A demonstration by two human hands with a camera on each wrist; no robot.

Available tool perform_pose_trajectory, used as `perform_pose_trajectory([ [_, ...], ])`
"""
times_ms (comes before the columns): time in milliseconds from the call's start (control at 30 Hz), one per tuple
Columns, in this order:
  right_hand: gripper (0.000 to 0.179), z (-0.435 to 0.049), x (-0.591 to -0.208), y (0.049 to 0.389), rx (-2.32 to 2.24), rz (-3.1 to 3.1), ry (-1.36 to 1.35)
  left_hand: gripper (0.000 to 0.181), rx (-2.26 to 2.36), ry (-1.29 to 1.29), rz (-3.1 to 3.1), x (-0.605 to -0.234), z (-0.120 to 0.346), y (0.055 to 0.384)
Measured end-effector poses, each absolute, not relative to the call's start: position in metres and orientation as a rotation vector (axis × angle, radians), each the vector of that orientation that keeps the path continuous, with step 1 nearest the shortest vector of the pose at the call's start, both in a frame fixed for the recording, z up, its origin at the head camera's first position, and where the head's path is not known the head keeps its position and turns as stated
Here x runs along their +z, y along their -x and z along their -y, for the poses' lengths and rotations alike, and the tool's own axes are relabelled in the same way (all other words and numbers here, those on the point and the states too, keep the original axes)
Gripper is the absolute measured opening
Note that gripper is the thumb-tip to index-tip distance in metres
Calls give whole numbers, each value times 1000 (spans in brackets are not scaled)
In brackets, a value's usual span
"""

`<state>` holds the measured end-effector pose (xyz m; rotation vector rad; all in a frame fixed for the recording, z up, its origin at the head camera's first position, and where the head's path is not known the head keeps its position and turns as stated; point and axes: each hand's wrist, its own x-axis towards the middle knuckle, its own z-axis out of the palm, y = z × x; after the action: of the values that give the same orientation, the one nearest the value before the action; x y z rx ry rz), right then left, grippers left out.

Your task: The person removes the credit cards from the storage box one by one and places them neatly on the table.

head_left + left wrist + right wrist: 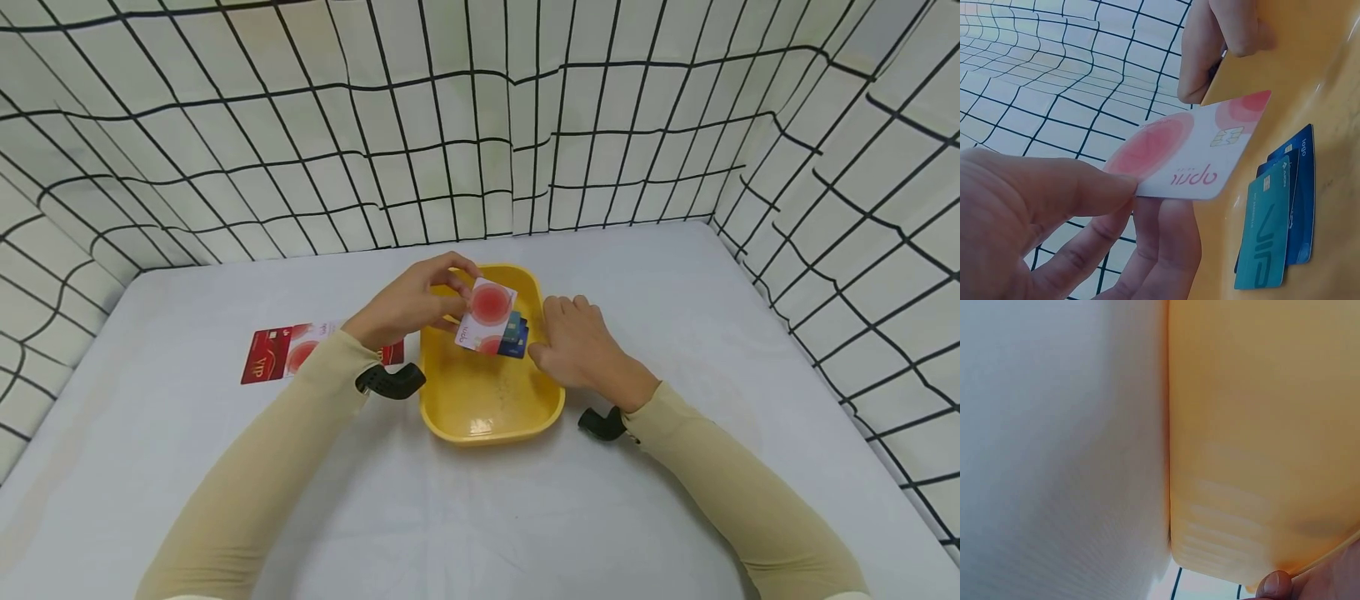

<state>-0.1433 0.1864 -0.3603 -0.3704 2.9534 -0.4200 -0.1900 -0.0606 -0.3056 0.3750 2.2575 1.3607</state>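
My left hand [420, 300] pinches a white bank card with pink circles [491, 304] between thumb and fingers, above the yellow tray [487, 408]. In the left wrist view this card [1185, 150] shows a chip and "april" lettering. Inside the tray lie a teal VIP card [1264, 225] and blue cards [1302, 206], overlapping. My right hand [581, 342] grips the tray's right rim with curled fingers; in the right wrist view only a thumb and part of the hand [1329, 578] show at the rim.
Left of the tray, a red VIP card [266, 356], a white-and-pink card [303, 346] and another red card [392, 354] lie in a row on the white table [480, 517], partly behind the left forearm. Black grid netting [450, 150] encloses the back and sides.
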Motion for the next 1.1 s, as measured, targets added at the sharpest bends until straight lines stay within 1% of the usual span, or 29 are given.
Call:
perform_pose_trajectory([
  [533,35,-185,-360,143,-411,-2969,393,42,1453,-370,-2274,-303,77,172],
  [867,38,-184,-361,143,-411,-2953,371,42,1483,-348,-2293,-305,89,162],
  [1100,38,-184,-361,143,-404,-2950,366,43,1478,-322,-2316,-304,98,157],
])
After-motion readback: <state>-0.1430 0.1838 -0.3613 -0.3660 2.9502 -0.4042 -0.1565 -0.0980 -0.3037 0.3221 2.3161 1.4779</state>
